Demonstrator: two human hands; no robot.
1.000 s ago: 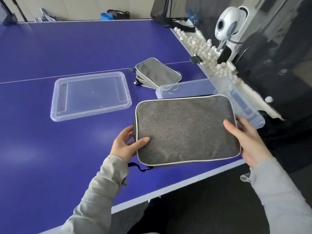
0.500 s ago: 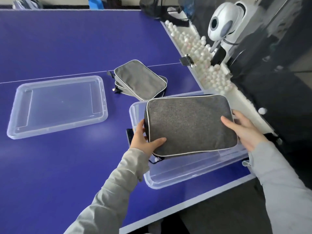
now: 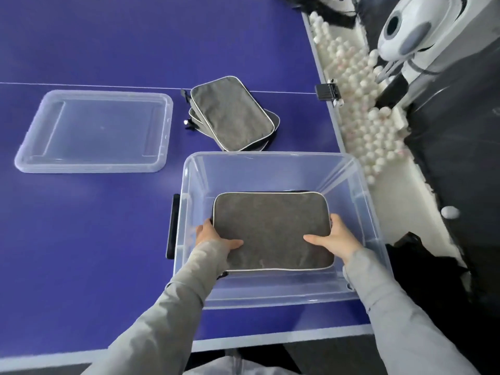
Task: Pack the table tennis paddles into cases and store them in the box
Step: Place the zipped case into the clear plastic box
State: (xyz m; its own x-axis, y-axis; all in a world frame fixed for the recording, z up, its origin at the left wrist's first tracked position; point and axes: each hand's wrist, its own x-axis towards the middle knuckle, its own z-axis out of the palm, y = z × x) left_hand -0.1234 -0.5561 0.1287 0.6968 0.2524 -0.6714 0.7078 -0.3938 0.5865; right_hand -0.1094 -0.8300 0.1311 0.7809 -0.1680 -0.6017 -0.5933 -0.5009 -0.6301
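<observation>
A grey paddle case (image 3: 272, 228) with white piping lies flat, low inside the clear plastic box (image 3: 270, 158) near the table's front edge. My left hand (image 3: 213, 238) grips its left edge, thumb on top. My right hand (image 3: 334, 239) grips its right edge the same way. Both forearms reach down into the box. Just beyond the box, a stack of grey cases (image 3: 232, 113) rests on the blue table.
The clear box lid (image 3: 94, 131) lies flat on the table at the left. A white trough of several white balls (image 3: 359, 104) runs along the table's right edge, with a white ball machine (image 3: 408, 31) behind it. A black clip (image 3: 327, 90) sits on that edge.
Both hands have carried the grey case from above the table's front edge, over the box rim, and down into the box. My view has tilted down over the box.
</observation>
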